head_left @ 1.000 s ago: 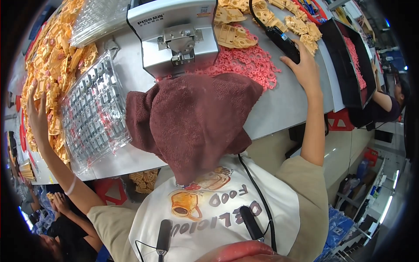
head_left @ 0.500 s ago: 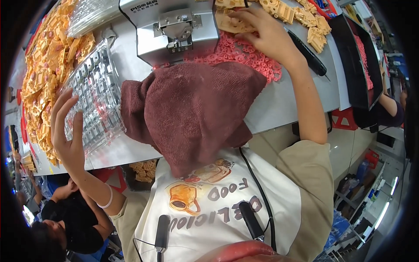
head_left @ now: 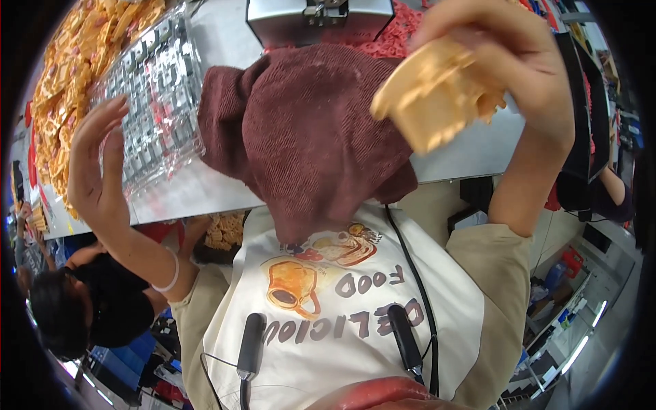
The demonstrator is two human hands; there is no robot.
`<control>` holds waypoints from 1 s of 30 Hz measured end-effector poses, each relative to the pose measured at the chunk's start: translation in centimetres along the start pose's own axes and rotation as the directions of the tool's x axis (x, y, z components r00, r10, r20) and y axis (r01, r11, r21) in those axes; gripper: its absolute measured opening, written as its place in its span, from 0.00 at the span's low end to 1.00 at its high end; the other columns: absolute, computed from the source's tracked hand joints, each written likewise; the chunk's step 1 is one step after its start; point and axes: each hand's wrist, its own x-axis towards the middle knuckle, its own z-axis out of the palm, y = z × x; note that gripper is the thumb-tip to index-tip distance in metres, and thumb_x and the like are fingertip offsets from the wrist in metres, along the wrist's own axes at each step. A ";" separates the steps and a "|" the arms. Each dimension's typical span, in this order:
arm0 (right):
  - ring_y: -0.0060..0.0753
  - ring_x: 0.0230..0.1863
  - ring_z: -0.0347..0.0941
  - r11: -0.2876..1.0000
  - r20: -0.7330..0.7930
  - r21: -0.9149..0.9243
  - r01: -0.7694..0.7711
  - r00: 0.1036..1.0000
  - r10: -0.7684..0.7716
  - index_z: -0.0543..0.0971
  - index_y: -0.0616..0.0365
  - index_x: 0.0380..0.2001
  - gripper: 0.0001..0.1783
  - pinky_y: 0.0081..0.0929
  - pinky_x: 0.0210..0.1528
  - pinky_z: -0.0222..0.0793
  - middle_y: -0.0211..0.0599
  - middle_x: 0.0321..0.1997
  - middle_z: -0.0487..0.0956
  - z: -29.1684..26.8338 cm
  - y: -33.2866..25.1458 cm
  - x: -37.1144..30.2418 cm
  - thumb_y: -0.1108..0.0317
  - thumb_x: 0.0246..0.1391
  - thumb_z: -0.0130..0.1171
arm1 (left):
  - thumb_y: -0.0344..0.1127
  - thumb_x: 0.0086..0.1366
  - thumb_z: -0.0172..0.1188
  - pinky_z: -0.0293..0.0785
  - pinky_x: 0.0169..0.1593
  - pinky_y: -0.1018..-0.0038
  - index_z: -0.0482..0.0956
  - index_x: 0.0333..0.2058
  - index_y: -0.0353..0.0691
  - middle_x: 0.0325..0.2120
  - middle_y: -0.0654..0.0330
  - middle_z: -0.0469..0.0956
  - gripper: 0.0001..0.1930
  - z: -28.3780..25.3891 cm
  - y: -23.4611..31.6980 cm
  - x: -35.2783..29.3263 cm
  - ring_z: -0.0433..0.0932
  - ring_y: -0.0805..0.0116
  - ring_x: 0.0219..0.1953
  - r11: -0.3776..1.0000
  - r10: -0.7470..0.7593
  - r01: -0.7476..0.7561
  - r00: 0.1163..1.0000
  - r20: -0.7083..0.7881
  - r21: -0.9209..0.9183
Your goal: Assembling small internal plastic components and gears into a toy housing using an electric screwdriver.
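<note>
A yellow molded plastic part [head_left: 434, 102] is lifted above the table's right side, blurred by motion. My right hand [head_left: 526, 75] is closed on its far end. Near the left edge of a clear blister tray [head_left: 154, 102], my left hand [head_left: 99, 164] hangs with fingers curved but apart, holding nothing. Small metal pieces fill the tray's pockets. Between my hands lies a brown cloth [head_left: 314, 123], draped over the table's front edge toward my lap; what is under it is hidden.
A silver machine [head_left: 328, 17] stands behind the cloth, with pink plastic rings [head_left: 393, 34] beside it. Yellow parts [head_left: 68, 82] are heaped at far left. A black bin [head_left: 581, 102] sits at far right. At lower left another person [head_left: 116, 294] sits close to my left arm.
My right hand has come back from beside the machine, nearer and to the right, with the yellow part now in it. My left hand stays near the tray. The view has shifted.
</note>
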 end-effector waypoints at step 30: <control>0.47 0.60 0.66 0.868 -0.173 -0.403 0.288 0.908 -0.381 0.74 0.59 0.54 0.29 0.37 0.62 0.61 0.45 0.60 0.71 10.2 3.1 0.8 0.50 0.55 0.58 | 0.39 0.61 0.63 0.64 0.59 0.64 0.69 0.55 0.38 0.52 0.50 0.69 0.25 0.4 -4.7 5.2 0.68 0.52 0.56 0.890 -0.289 0.216 0.948 0.131 0.403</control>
